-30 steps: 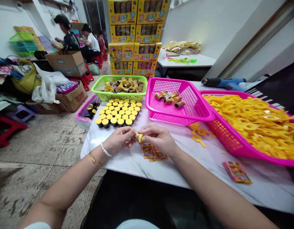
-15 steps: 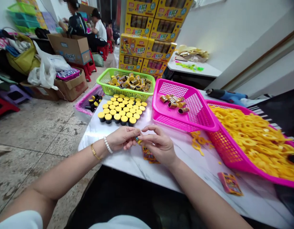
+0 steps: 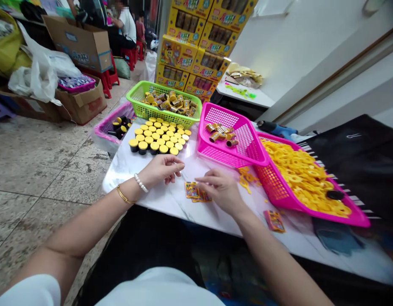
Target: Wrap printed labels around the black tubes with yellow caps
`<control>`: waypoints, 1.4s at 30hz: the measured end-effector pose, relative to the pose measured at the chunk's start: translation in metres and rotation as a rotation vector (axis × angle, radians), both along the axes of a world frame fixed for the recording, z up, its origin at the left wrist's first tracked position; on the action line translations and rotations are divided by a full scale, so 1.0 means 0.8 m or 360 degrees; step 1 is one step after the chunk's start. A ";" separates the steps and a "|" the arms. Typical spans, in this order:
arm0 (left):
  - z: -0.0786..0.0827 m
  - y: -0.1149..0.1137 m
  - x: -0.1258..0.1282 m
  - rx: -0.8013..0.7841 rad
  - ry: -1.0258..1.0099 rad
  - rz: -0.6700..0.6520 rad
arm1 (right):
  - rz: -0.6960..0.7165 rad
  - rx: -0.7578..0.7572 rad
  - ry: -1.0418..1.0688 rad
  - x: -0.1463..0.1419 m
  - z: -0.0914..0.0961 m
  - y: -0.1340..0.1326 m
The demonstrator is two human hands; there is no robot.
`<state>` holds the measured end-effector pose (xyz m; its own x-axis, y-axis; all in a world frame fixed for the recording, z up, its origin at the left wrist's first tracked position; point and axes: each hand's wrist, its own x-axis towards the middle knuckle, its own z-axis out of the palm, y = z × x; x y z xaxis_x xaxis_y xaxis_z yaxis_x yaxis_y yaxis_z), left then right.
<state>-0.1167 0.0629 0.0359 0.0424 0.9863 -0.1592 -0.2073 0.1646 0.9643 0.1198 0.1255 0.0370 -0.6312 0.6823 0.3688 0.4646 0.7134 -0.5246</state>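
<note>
My left hand (image 3: pixel 166 168) is over the white table, its thumb and forefinger pinched together. What is between them, if anything, is too small to make out. To its right, my right hand (image 3: pixel 220 189) reaches over a few small printed orange cards (image 3: pixel 192 189), its fingers loosely stretched and apart. I see nothing held in it. Beyond my left hand stand rows of black tubs with yellow lids (image 3: pixel 154 137). A small stack of pink-edged printed cards (image 3: pixel 274 221) lies to the right of my right forearm.
A green basket (image 3: pixel 166 114) holds printed gold cylinders. Similar cylinders lie in a pink basket (image 3: pixel 228 158); another pink basket (image 3: pixel 279 193) is heaped with yellow plastic rings (image 3: pixel 295 170). Yellow boxes (image 3: pixel 179 51) are stacked behind. Loose yellow pieces (image 3: pixel 245 178) lie beside the baskets.
My hands were together at a small colourful thing; now they are apart, the right hand over the cards. The view has shifted, and more of the printed cards shows.
</note>
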 end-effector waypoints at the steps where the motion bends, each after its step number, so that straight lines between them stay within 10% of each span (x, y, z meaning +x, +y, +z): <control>1: 0.001 -0.005 0.002 0.0023 0.0013 0.0046 | 0.0039 -0.0067 -0.0048 -0.001 -0.013 -0.009; 5: 0.002 -0.036 0.018 0.0028 0.0059 0.0262 | 0.0018 0.0055 -0.0069 -0.008 -0.040 -0.022; 14: -0.002 -0.100 0.046 0.0242 0.0323 0.0864 | 0.0099 0.0357 0.0365 -0.048 0.010 -0.055; 23: -0.015 -0.112 0.035 0.0103 0.0080 0.0863 | -0.0003 -0.0943 0.0610 -0.093 -0.002 -0.084; 42: -0.011 -0.139 0.042 0.0382 0.0421 0.1329 | -0.0102 -0.0031 0.0537 -0.122 -0.011 -0.107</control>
<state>-0.0830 -0.0482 0.0274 -0.7102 0.6875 0.1516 0.0640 -0.1514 0.9864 0.0224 0.0398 0.0282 -0.4313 0.7258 0.5359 0.3060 0.6765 -0.6699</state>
